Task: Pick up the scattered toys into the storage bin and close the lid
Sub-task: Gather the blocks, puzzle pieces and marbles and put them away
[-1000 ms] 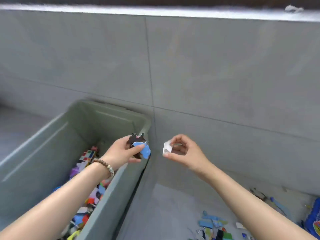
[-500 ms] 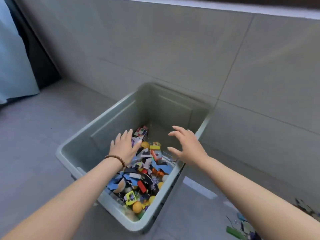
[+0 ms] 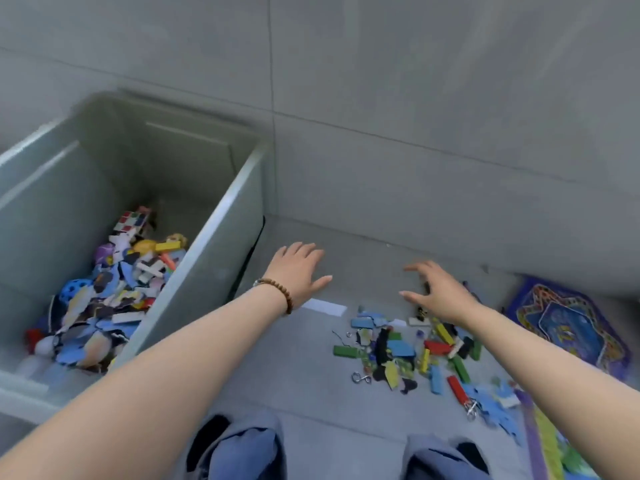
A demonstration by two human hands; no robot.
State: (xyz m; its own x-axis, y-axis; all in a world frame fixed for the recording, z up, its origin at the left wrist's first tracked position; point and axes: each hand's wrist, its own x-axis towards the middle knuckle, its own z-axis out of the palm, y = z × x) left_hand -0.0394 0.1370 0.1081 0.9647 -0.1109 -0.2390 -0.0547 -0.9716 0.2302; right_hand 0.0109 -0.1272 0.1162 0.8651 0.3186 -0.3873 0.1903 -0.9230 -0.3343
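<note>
A grey-green storage bin [image 3: 221,216] stands open at the left, holding several colourful toys and puzzle pieces [image 3: 114,299]. No lid shows. On the grey floor to its right lies a scattered pile of small toys [image 3: 412,351]: coloured blocks, blue puzzle pieces, metal rings. My left hand [image 3: 298,268], with a bead bracelet at the wrist, hovers empty over bare floor just right of the bin, fingers spread. Spread and empty too, my right hand [image 3: 440,294] hangs above the far edge of the pile.
A grey tiled wall [image 3: 415,133] rises right behind the bin and the pile. A blue patterned puzzle board [image 3: 568,323] lies at the right, and more coloured sheets [image 3: 554,445] at the lower right. A white strip [image 3: 323,307] lies on the floor. My knees [image 3: 242,452] show at the bottom.
Both hands let their pieces go over the bin, then swung right out of it to the floor. The view turned from the bin to the scattered pile.
</note>
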